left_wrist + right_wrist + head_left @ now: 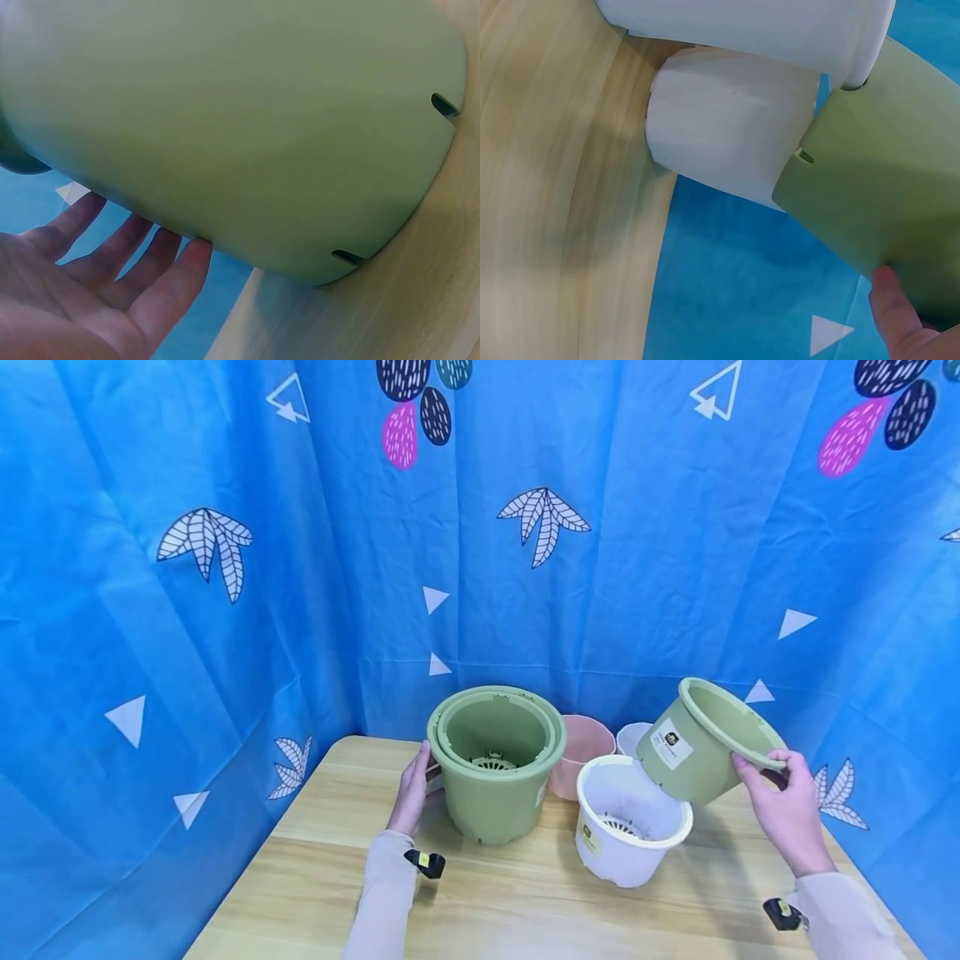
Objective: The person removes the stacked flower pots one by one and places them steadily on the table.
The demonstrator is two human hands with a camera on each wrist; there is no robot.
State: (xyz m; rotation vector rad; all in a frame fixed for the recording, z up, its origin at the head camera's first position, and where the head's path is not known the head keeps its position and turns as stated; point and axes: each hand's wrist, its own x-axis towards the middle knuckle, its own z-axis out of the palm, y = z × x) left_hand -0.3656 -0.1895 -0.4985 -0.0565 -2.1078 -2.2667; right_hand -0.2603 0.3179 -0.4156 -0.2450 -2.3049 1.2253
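My left hand (pixel 411 789) rests its fingertips against the side of a large green flowerpot (pixel 491 810), with relaxed fingers in the left wrist view. A second green pot (pixel 457 735) is nested inside it, slotted drainage base showing. My right hand (pixel 787 806) pinches the rim of another green flowerpot (pixel 678 772), which carries a white label and tilts with its mouth up and to the right. Its lower end overlaps the far right rim of a white flowerpot (pixel 626 860) standing upright on the table. In the right wrist view, my thumb (pixel 891 304) lies against the green wall.
A pink pot (pixel 581 743) stands behind, between the green stack and the white pot. Beside it, a smaller white pot (pixel 632 739) is partly hidden. Blue patterned cloth (pixel 525 618) hangs behind and at both sides of the wooden table (pixel 510 902).
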